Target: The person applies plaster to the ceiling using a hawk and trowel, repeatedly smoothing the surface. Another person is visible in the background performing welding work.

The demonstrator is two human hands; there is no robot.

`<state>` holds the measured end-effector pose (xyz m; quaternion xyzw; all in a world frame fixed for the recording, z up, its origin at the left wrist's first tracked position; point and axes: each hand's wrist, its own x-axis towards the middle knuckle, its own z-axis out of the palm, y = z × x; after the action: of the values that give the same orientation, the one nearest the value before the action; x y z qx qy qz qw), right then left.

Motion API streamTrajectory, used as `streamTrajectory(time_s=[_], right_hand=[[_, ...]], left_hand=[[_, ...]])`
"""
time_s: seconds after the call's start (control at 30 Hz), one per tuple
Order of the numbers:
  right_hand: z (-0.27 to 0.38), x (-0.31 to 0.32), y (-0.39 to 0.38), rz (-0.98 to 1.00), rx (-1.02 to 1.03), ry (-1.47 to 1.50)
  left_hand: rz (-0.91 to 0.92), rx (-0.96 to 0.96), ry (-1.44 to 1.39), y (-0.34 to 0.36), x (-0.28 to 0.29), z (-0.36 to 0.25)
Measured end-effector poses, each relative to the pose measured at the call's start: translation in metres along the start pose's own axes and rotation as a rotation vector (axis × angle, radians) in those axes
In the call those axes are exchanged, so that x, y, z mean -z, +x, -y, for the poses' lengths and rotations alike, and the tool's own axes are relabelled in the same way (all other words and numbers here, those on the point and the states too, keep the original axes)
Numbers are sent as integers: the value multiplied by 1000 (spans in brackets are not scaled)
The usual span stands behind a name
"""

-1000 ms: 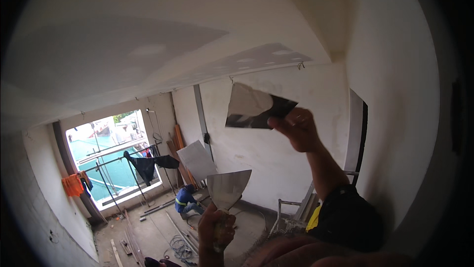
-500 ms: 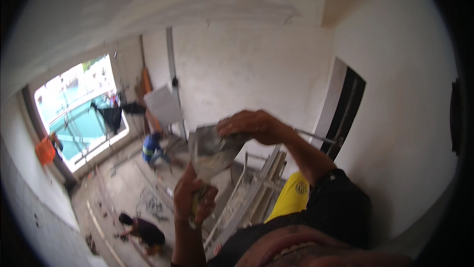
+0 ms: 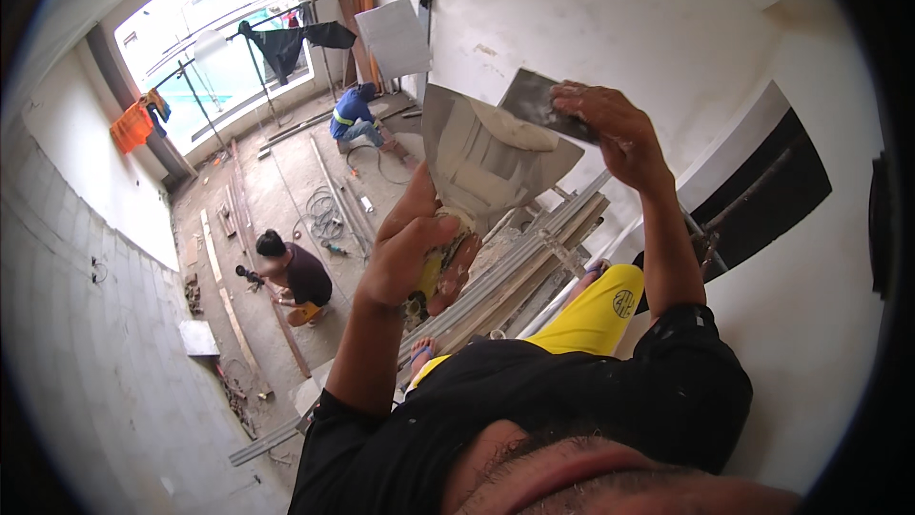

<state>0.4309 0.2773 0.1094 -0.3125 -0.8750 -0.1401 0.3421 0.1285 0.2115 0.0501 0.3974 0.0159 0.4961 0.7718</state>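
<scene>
Grey metal putty knife stands blade-up above our left hand, which is wrapped around its handle, with a pale, paste-like patch near the blade's upper right edge. Darker flat blade is gripped by our whitish-smeared right hand, just beside that edge, contact we can't tell. Below, we log long bars partly hidden by the left hand and knife, coiled cable on the floor, plus two crouching co-workers.
</scene>
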Motion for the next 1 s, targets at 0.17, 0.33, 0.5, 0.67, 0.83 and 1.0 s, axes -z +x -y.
streamTrajectory(time_s=[0.17, 0.33, 0.5, 0.67, 0.83, 1.0], right_hand=[[-30, -21, -30, -233, -540, 40], [43, -38, -16, -460, -859, 1275], [106, -73, -4, -219, -950, 1835], [130, -85, 9, -127, -905, 1958], [137, -84, 18, -205, -910, 1940], [129, -60, 20, -211, -821, 1857]], left_hand=[[-168, -183, 165, 13, 33, 11], [-385, -558, 435, 40, 66, 27], [-453, -805, 829, 43, 77, 30], [-541, -715, 545, 44, 123, 38], [-477, -689, 1313, 29, 144, 40], [-282, -863, 1574, 14, 104, 12]])
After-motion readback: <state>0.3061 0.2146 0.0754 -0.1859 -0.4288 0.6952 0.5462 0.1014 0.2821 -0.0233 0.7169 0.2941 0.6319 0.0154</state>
